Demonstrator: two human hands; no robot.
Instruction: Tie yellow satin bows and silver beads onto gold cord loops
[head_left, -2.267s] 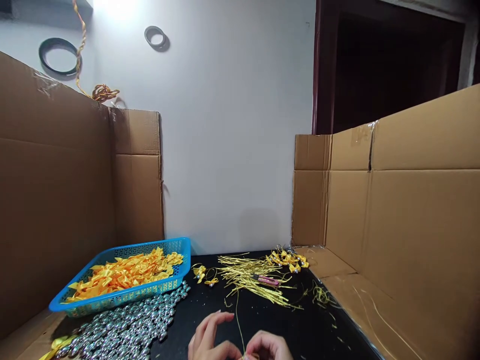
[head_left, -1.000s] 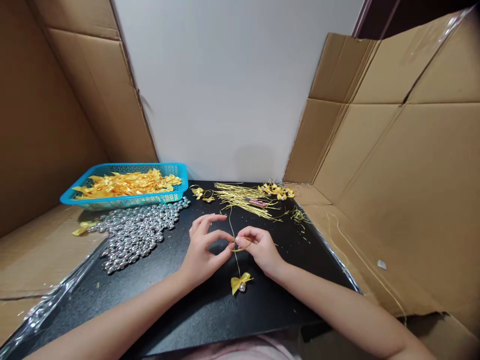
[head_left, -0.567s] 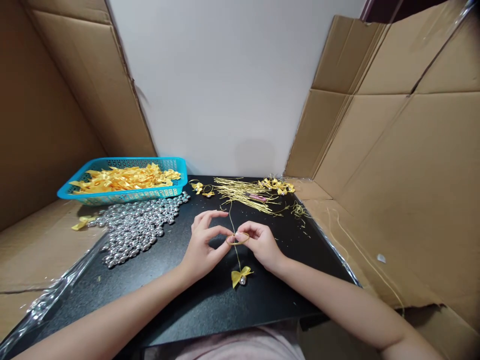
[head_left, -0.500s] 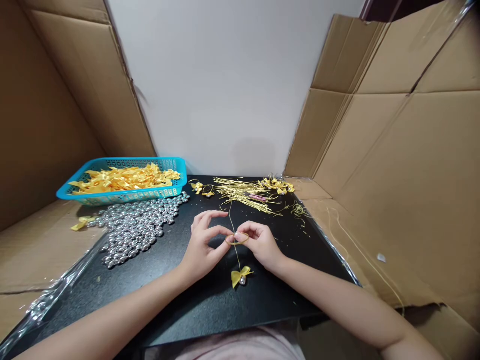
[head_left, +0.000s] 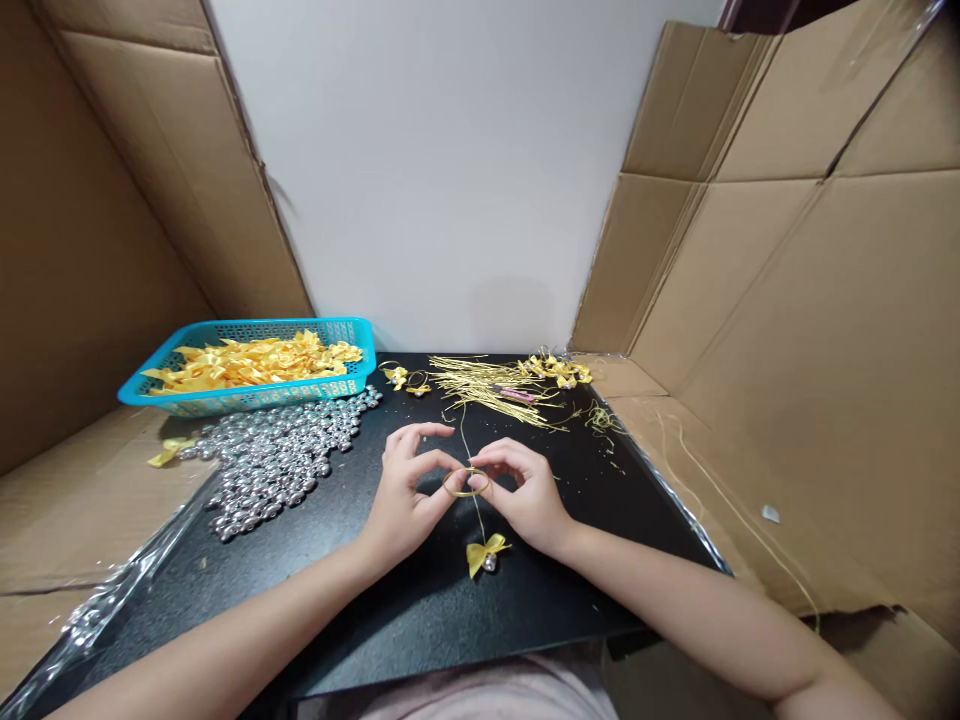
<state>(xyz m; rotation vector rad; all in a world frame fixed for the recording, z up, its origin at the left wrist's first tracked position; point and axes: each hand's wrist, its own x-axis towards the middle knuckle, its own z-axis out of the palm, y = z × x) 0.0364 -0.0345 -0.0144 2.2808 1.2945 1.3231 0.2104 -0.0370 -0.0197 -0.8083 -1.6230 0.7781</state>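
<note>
My left hand (head_left: 409, 490) and my right hand (head_left: 525, 492) meet over the black board (head_left: 360, 580). Both pinch a thin gold cord (head_left: 466, 482) that forms a small loop between their fingertips. One end of the cord runs away from me toward the back of the board. The other end hangs toward me and carries a small yellow ribbon bow with a silver bell (head_left: 485, 553), which rests on the board just below my hands.
A blue basket (head_left: 247, 395) of yellow bows stands back left, with a heap of silver bells (head_left: 274, 462) in front of it. Gold cords (head_left: 495, 388) and finished bows (head_left: 559, 370) lie at the back. Cardboard walls (head_left: 795, 330) stand on both sides.
The camera tilted down from the wall to the board. In the last second the cord loop has widened a little between my fingertips; the hands stay in place.
</note>
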